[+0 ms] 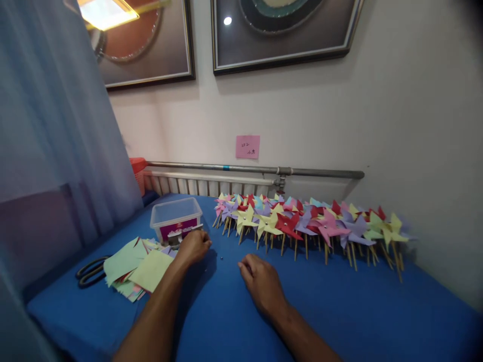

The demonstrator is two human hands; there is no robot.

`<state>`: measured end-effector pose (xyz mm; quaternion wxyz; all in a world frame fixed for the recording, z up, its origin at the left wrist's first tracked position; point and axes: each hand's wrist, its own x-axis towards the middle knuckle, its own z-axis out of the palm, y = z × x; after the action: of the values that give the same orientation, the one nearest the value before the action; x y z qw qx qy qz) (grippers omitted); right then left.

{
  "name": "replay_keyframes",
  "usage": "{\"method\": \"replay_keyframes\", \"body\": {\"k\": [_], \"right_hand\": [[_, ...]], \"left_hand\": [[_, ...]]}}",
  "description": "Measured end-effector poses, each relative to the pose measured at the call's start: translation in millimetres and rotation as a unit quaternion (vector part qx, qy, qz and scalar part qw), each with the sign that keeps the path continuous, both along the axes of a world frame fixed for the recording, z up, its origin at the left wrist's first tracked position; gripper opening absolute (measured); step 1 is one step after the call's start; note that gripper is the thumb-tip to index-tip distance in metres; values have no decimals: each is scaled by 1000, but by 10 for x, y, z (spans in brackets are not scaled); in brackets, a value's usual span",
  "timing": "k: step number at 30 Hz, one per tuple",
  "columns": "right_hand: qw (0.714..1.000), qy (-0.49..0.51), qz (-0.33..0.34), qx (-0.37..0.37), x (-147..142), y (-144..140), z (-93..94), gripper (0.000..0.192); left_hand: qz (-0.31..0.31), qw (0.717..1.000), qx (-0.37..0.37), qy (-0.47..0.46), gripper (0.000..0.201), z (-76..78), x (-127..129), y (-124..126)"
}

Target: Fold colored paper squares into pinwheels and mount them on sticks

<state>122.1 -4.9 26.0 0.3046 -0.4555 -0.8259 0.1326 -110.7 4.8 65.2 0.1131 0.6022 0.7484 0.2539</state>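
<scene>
A good share of the work looks done to me: a long row of finished paper pinwheels (309, 223) on wooden sticks lies beyond my right hand (262, 284) and runs off to its right along the wall. They overlap too thickly for a true count; I would put them at several dozen, in yellow, red, pink, purple and pale blue. What is left sits just left of my left hand (194, 246): a loose stack of cut paper squares (138, 266), mostly pale green and yellow, again too layered to count, though it is clearly far smaller than the finished row. So by my judgement most of the batch is made and a modest remainder waits.

My left hand is curled loosely, fingertips together, right at the near edge of the one clear plastic box (175, 217), touching or nearly touching some small bits lying in front of it; whether it pinches anything I cannot tell from here. My right hand rests flat, palm down and empty, on the blue cloth (339, 306). Between my two hands lies one tiny pin or bead (221, 258). One pair of black scissors (90, 271) lies beyond the paper stack, farther to the left of my left hand.
</scene>
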Motion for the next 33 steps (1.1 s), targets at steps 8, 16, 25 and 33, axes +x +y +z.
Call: {"method": "replay_keyframes", "body": {"k": [8,16,25,33], "right_hand": [[998,-38,50,-17,-53,-28,-68,20],[997,-53,44,-40,-69,-8,-70,21],[996,-30,63,-63,-47,-22,-51,23],[996,-30,57,-54,-63,-11,-109,19]], "left_hand": [[-50,995,-12,85,19,-29,304,-79],[-133,980,-36,145,20,-169,683,-167],[40,989,28,141,25,-32,146,-291],[236,923,65,295,44,-492,-426,-1132]]}}
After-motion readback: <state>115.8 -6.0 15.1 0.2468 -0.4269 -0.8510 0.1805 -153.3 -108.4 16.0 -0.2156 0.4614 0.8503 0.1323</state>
